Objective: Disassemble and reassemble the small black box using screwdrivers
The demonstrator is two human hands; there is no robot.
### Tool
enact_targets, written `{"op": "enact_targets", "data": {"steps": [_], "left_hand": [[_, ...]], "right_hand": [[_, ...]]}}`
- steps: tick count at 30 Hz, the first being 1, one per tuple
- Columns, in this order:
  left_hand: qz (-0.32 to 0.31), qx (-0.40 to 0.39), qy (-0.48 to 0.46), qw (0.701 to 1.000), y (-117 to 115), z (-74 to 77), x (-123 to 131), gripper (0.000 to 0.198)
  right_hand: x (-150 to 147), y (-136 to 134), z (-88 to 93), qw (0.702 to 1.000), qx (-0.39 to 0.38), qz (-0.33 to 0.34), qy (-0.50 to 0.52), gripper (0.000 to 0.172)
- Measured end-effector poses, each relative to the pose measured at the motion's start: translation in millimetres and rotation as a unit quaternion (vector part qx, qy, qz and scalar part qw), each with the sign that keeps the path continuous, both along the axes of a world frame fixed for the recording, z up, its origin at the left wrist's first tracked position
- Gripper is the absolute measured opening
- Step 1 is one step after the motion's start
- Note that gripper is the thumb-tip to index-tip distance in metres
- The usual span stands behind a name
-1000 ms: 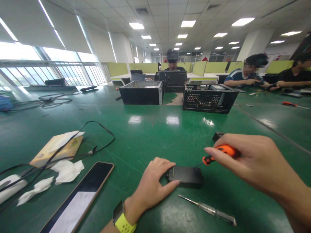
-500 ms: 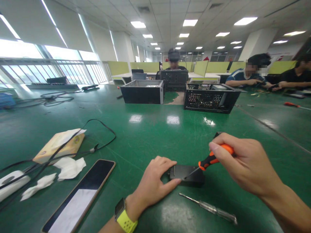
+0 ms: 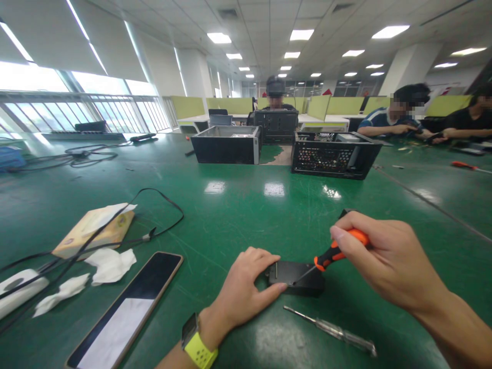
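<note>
A small black rectangular box [image 3: 302, 274] lies flat on the green table. My left hand [image 3: 248, 284] grips its left end, with the thumb along the near edge and the fingers at the far side. In my right hand [image 3: 388, 261] is an orange and black screwdriver [image 3: 325, 260], held tilted with its handle up to the right. Its tip touches the box's top near the front edge; I cannot make out a screw there. A second screwdriver [image 3: 338, 330] with a clear handle rests on the table just in front of the box.
To the left lie a phone [image 3: 126, 312], crumpled tissues [image 3: 111, 265], a tissue pack [image 3: 92, 233] and black cables [image 3: 169, 202]. Farther back stand metal computer cases [image 3: 226, 151], one of them a perforated black case [image 3: 330, 159]. Other people sit across and at the right.
Almost nothing differs. Both hands, the box and the screwdriver keep their places, and the screwdriver's tip stays on the box.
</note>
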State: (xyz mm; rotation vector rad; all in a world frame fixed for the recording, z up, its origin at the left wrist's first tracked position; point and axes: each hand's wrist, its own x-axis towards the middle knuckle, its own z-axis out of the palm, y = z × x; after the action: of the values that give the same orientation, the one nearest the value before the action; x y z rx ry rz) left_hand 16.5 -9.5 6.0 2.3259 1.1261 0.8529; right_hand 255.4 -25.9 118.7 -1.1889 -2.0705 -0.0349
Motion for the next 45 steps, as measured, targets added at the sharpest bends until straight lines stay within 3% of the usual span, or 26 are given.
{"op": "enact_targets", "data": {"steps": [9, 14, 22, 26, 28, 31, 35, 37, 39, 42, 45], "left_hand": [[-0.001, -0.004, 0.004, 1.000, -1, -1.5, -1, 0.038], [0.002, -0.004, 0.004, 1.000, -1, -1.6, 0, 0.038], [0.003, 0.003, -0.001, 1.000, -1, -1.3, 0, 0.038], [-0.003, 0.012, -0.002, 1.000, -1, -1.7, 0, 0.038], [-0.008, 0.024, -0.001, 1.000, -1, -2.1, 1, 0.041], [-0.012, 0.043, 0.006, 0.999, -1, -1.7, 3, 0.040], [-0.013, 0.058, 0.016, 0.998, -3, 0.7, 5, 0.033], [-0.009, 0.060, 0.017, 0.998, -3, 2.2, 6, 0.032], [-0.002, 0.057, 0.016, 0.998, -3, 3.4, 7, 0.031], [0.003, 0.055, 0.012, 0.998, -3, 4.1, 7, 0.029], [0.001, 0.054, 0.012, 0.998, -3, 3.6, 7, 0.028]], "right_hand": [[-1, 2, -0.2, 1.000, 0.004, 0.004, -0.004, 0.028], [5, -4, 8.5, 0.997, -0.040, 0.057, -0.027, 0.016], [14, -9, 12.4, 0.992, -0.073, 0.082, -0.060, 0.013], [28, -8, 14.9, 0.992, -0.101, 0.044, -0.057, 0.015], [40, -5, 7.3, 0.994, -0.103, -0.020, -0.025, 0.020], [59, -1, -25.2, 0.986, -0.135, -0.098, -0.005, 0.028], [77, 3, -85.2, 0.968, -0.223, -0.107, -0.035, 0.026], [81, 4, -103.2, 0.960, -0.259, -0.092, -0.053, 0.022], [82, 2, -106.8, 0.959, -0.264, -0.084, -0.066, 0.021], [75, -8, -92.8, 0.965, -0.246, -0.062, -0.072, 0.024], [59, -27, -77.3, 0.938, -0.324, 0.001, -0.119, 0.023]]}}
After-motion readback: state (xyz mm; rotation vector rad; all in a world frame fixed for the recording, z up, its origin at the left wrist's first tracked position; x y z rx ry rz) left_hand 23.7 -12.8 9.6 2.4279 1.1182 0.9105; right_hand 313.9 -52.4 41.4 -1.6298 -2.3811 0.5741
